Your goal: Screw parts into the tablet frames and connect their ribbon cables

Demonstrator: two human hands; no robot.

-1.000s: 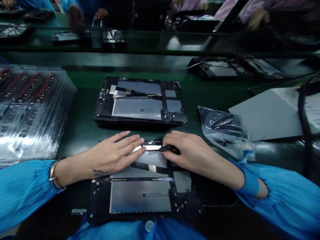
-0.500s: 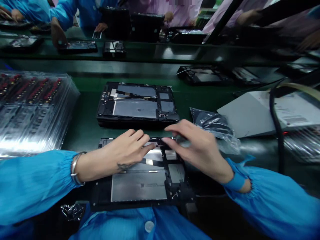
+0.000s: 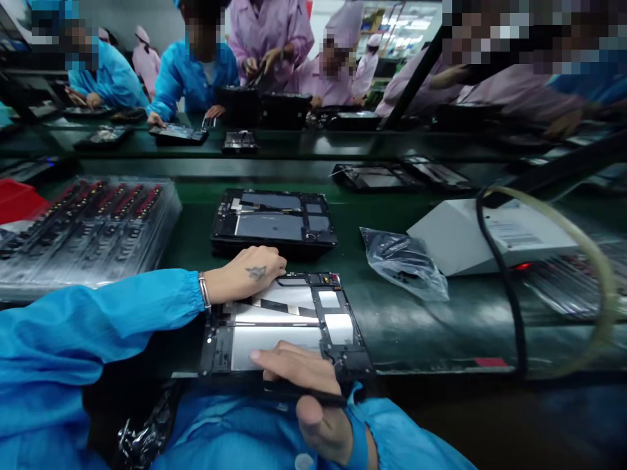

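Observation:
An opened tablet lies in front of me, its black frame and silver battery panels showing. My left hand rests over its far left edge with curled fingers; the fingertips are hidden. A thin black cable runs beside them. Over the near edge, my right hand is closed around a slim black stick-shaped thing, its kind unclear, with the index finger reaching over a silver panel. Just beyond the left hand sits a stack of similar opened tablets.
Stacked clear trays of small red-and-black parts stand at left, near a red bin. To the right lie a plastic bag, a white box and a looped hose. Co-workers work across the line.
My right hand has dropped from the tablet's far edge to its near edge and now holds a slim black thing. The left hand's fingers have curled at the far edge. The view has tilted up.

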